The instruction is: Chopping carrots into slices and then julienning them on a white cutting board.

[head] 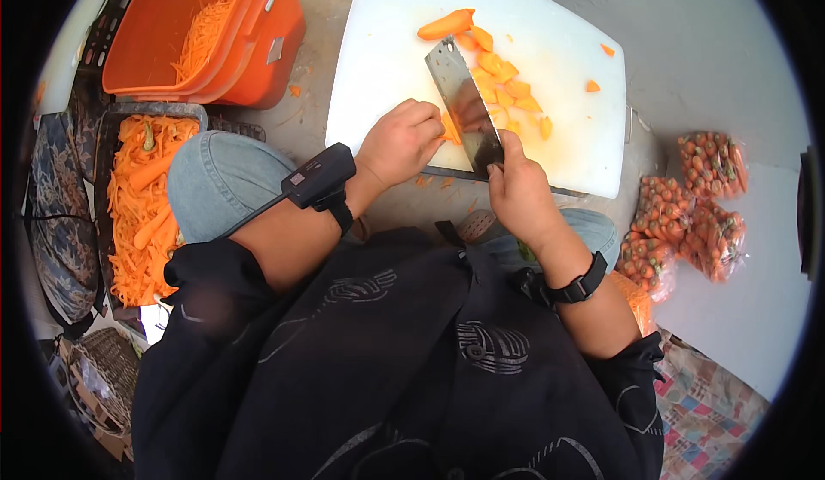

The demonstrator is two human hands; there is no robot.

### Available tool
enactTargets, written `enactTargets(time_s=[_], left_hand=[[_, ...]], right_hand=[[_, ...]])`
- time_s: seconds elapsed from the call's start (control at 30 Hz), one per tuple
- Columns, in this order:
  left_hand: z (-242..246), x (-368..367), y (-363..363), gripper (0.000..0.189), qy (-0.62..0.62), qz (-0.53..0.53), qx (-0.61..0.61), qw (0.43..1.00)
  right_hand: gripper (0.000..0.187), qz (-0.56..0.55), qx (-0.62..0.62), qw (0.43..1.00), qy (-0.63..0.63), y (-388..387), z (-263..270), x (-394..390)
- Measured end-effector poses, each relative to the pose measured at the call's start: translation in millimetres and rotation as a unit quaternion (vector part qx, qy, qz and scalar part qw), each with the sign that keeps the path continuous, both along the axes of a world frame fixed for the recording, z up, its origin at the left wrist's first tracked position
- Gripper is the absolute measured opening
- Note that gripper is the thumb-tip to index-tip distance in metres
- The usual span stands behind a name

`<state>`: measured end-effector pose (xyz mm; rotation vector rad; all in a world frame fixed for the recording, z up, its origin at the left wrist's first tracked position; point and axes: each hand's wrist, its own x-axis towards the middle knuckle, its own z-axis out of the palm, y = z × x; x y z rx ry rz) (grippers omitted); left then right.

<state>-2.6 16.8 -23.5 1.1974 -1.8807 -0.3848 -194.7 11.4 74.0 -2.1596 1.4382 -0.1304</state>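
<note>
My right hand (519, 180) grips a rectangular-bladed cleaver (461, 96) at its handle end, which the fingers mostly hide. The blade reaches away over a white cutting board (380, 42), its flat face tilted up towards me. On the board's near half, my left hand (403, 138) has its fingers curled on a piece of carrot (450, 128) close against the blade's left side; the fingers partly cover that piece. Chopped carrot chunks (506, 90) lie scattered to the right of the blade. Beyond the blade's tip rests a larger peeled carrot piece (446, 24).
An orange bucket (287, 48) holding shredded carrot (206, 35) stands at the far left. Nearer, a dark crate (103, 177) contains carrot peelings (138, 203) and whole peeled carrots. Several plastic bags of carrots (712, 164) lie on the right. A wicker basket (106, 364) sits at lower left.
</note>
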Motion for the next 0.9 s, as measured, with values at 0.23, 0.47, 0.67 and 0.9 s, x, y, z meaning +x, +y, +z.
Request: enactTargets(time_s=[0.23,0.47,0.67,0.9], left_hand=[[-1.4,-0.7,-2.2,0.013,-0.001,0.002,-0.024,1.0],[-2.1,-1.2,-2.2,0.013,-0.008,0.004,-0.016,1.0],[-5.5,-3.0,-1.6,0.012,-0.008,0.011,-0.016,1.0],[-2.0,-1.8,-1.1,0.009,-0.009,-0.003,-0.009,1.0]], right_hand=[[0.077,0.045,-0.04,0.998,-0.014,5.2,1.4,2.2],[0.082,0.077,-0.035,0.996,0.008,4.5,-0.3,4.8],[0.084,0.095,-0.038,0.994,0.033,2.9,5.4,11.7],[0.081,0.078,-0.035,0.996,0.005,-4.9,14.8,7.0]])
